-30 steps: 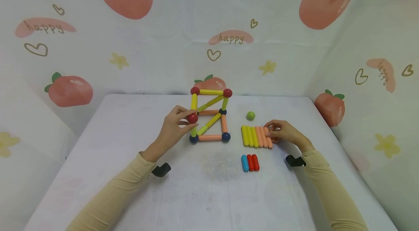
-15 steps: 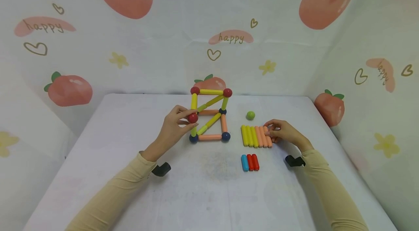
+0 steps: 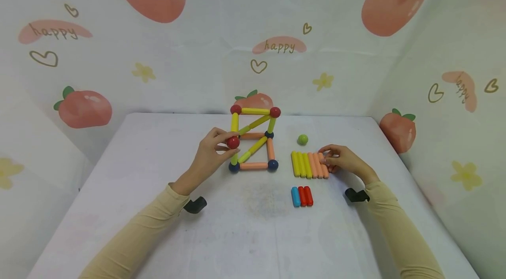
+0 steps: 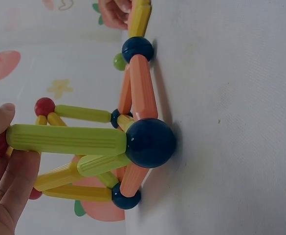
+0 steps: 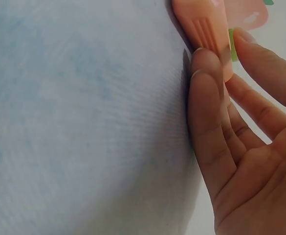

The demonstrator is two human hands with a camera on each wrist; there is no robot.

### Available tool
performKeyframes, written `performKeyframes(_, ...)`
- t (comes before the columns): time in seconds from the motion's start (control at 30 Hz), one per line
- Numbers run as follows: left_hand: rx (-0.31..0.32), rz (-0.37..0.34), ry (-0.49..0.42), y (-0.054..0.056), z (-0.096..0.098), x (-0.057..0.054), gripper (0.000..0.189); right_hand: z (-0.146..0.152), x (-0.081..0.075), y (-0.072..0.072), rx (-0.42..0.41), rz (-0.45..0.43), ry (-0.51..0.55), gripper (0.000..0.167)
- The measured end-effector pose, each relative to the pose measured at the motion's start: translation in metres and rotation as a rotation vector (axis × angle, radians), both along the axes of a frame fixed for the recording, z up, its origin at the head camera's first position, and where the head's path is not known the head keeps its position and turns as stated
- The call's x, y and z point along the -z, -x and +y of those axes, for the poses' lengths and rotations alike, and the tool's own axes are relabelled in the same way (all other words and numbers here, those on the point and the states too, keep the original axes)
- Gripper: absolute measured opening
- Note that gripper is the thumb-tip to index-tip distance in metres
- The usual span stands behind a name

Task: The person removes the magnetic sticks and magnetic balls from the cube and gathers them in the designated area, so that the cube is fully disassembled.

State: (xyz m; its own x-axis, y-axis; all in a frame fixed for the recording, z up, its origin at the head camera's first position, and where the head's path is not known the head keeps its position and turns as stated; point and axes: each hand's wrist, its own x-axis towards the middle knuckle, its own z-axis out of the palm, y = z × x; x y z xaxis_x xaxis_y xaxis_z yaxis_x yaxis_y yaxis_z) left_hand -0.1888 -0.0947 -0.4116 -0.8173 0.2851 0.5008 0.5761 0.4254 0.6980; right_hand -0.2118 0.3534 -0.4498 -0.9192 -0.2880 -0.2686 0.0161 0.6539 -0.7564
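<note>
My left hand (image 3: 209, 151) pinches a red ball (image 3: 233, 142) at the upper front corner of a frame built from sticks and balls. Below it, a green stick (image 4: 67, 139) runs down to a dark blue ball (image 4: 151, 142). Orange sticks (image 3: 254, 166) and dark blue balls form the frame's base. Yellow sticks (image 3: 255, 111) and two more red balls (image 3: 275, 112) make its top, and slanted sticks brace it. Far to the right, my right hand (image 3: 343, 159) holds the end of the rightmost orange stick (image 5: 201, 22) between its fingertips, where it lies in a row.
That row also has several yellow sticks (image 3: 301, 164) and other orange ones. Nearer me lie a blue stick (image 3: 295, 197) and two red sticks (image 3: 305, 196). Behind the row sits a green ball (image 3: 302, 139). A printed cloth (image 3: 189, 72) hangs behind the white table (image 3: 237, 235).
</note>
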Motion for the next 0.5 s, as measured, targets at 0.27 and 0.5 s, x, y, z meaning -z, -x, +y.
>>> performKeyframes(0.27,0.002,-0.008,0.005,0.0,0.0,0.001,0.054,-0.006,-0.013,-0.001,0.021,0.08,-0.051,0.046)
performKeyframes(0.5,0.009,-0.055,0.046,0.003,-0.01,0.002,0.072,-0.051,-0.038,-0.006,0.018,0.258,-0.04,0.043)
